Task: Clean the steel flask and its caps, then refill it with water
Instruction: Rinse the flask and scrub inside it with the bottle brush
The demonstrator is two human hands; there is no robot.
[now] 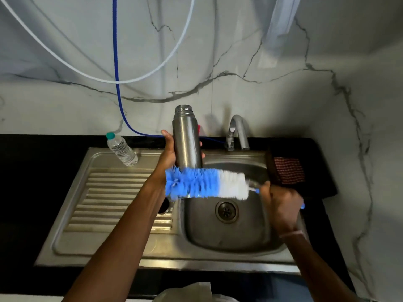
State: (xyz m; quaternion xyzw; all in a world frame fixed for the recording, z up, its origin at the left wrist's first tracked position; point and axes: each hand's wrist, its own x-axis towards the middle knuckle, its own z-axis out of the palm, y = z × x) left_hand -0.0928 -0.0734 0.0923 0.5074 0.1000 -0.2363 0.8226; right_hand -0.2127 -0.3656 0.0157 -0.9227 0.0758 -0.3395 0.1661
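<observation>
The left hand (pixel 169 153) has its fingers curled around the lower half of the tall cylindrical steel flask (pixel 187 140) and holds it upright, with the threaded mouth open on top and no cap on it. The right hand (pixel 281 203) grips the thin handle of a long bottle brush with blue and white bristles (pixel 205 184). The brush lies sideways between the two hands, just under the flask's base and above the steel sink basin (pixel 218 236).

I think the brushing inside is not yet begun. The brush head looks wider than the mouth, so a hard push could twist the smooth flask out of the one-hand grip and drop it into the basin. The bristles may also spray water towards the clear plastic bottle with a teal cap (pixel 122 149), beyond the left hand.
</observation>
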